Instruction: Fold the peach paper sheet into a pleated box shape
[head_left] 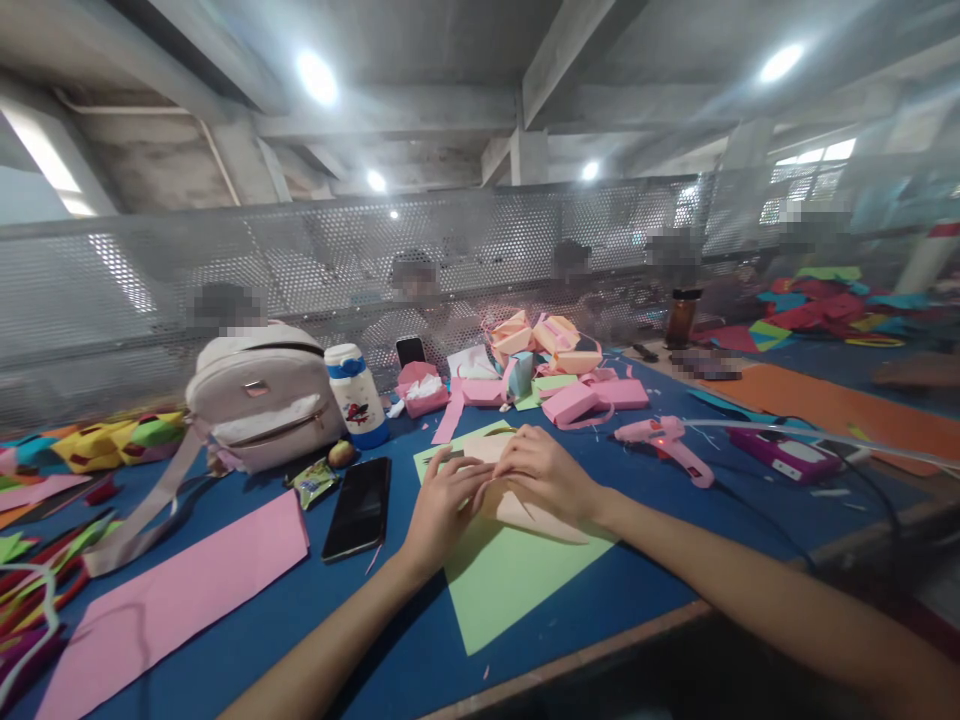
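Observation:
A light green sheet of paper lies at an angle on the blue table in front of me. Above it is a peach piece of paper, partly covered by my fingers. My left hand pinches its near left part. From the other side my right hand bends over the same piece, its fingertips closed against it and almost meeting the left ones. Under and between the fingers the paper's shape is hidden. Just beyond the hands, a dark, thin object on the green sheet is too small to name.
Left of the hands are a black phone, a snack packet, a pink sheet, a backpack and a bottle. Folded paper pieces pile up behind. A pink glue gun with its cord lies right.

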